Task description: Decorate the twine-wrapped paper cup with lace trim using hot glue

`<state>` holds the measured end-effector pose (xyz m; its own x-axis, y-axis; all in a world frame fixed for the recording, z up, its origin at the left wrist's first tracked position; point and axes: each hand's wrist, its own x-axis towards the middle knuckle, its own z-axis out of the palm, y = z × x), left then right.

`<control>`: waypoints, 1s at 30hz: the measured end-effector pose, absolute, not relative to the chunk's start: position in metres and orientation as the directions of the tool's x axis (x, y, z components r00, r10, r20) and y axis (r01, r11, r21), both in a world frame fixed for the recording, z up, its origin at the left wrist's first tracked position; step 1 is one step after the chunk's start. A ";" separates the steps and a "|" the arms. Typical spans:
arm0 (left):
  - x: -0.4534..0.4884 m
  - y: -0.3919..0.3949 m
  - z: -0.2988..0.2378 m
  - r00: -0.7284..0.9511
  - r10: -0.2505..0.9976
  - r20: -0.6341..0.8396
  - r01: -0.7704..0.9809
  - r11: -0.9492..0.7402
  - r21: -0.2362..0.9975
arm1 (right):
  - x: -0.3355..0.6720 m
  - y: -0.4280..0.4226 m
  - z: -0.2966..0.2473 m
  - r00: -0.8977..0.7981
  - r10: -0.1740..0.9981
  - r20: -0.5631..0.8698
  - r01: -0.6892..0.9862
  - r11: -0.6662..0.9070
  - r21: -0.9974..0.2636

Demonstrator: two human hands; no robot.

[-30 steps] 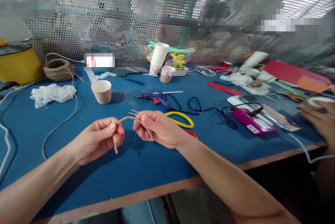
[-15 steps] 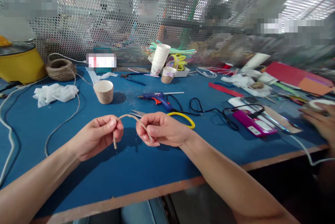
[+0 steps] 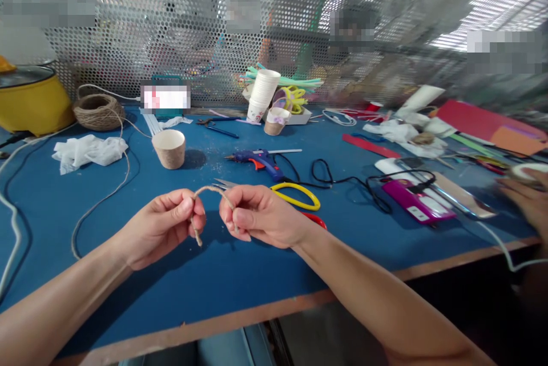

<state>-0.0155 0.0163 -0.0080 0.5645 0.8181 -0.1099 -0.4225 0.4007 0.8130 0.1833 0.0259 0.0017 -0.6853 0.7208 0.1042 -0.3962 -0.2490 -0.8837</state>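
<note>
A short piece of brown jute twine (image 3: 210, 190) arches between my two hands above the blue table (image 3: 240, 274). My left hand (image 3: 165, 226) pinches one end with thumb and forefinger, and a short tail hangs below it. My right hand (image 3: 261, 214) is closed on the other end, fingers curled. Just behind my right hand lie scissors with yellow and red handles (image 3: 299, 197).
A twine-wrapped paper cup (image 3: 169, 148), a twine ball (image 3: 97, 111) with a loose strand, white cloth (image 3: 88, 151), a blue glue gun (image 3: 259, 160) and a stack of paper cups (image 3: 261, 95) stand further back. A pink phone (image 3: 413, 206) and another person's hand (image 3: 526, 197) are at right.
My hands have drawn slightly closer together and the twine arch has tightened. The red scissor handle shows again behind my right hand.
</note>
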 end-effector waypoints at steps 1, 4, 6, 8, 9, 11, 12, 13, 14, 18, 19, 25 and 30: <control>-0.015 0.017 -0.008 0.560 0.822 -0.108 -0.425 0.397 0.814 | 0.183 0.026 0.001 -0.690 0.717 0.099 -0.390 -0.253 -0.886; -0.015 0.018 -0.008 0.541 0.835 -0.100 -0.435 0.380 0.816 | 0.182 0.025 -0.001 -0.694 0.714 0.097 -0.383 -0.251 -0.889; -0.015 0.018 -0.008 0.532 0.842 -0.094 -0.441 0.370 0.817 | 0.181 0.026 -0.002 -0.684 0.723 0.103 -0.388 -0.241 -0.890; -0.015 0.018 -0.009 0.525 0.847 -0.086 -0.448 0.360 0.818 | 0.181 0.026 -0.002 -0.682 0.724 0.107 -0.392 -0.237 -0.889; -0.016 0.018 -0.009 0.523 0.849 -0.080 -0.451 0.355 0.819 | 0.181 0.027 -0.002 -0.684 0.722 0.108 -0.391 -0.237 -0.890; -0.017 0.019 -0.010 0.520 0.851 -0.075 -0.448 0.346 0.824 | 0.182 0.028 -0.001 -0.682 0.723 0.110 -0.388 -0.231 -0.892; -0.018 0.020 -0.010 0.519 0.852 -0.073 -0.443 0.341 0.829 | 0.182 0.028 -0.001 -0.678 0.727 0.108 -0.385 -0.226 -0.895; -0.019 0.021 -0.009 0.518 0.853 -0.070 -0.436 0.333 0.836 | 0.183 0.028 0.000 -0.675 0.730 0.105 -0.380 -0.222 -0.898; -0.021 0.022 -0.009 0.515 0.855 -0.062 -0.429 0.320 0.845 | 0.183 0.028 0.001 -0.672 0.733 0.100 -0.374 -0.221 -0.901; -0.030 0.027 -0.004 0.535 0.844 -0.032 -0.407 0.291 0.866 | 0.184 0.029 0.003 -0.661 0.746 0.083 -0.355 -0.213 -0.910; -0.033 0.028 -0.002 0.556 0.830 -0.033 -0.394 0.299 0.869 | 0.185 0.030 0.003 -0.656 0.750 0.081 -0.349 -0.207 -0.914; -0.040 0.032 0.003 0.581 0.813 -0.027 -0.294 0.240 0.925 | 0.193 0.039 0.012 -0.612 0.790 0.045 -0.113 -0.031 -0.993; -0.035 0.029 0.002 0.600 0.798 -0.068 -0.142 0.189 0.972 | 0.183 0.042 0.028 -0.558 0.817 0.145 0.203 0.303 -0.931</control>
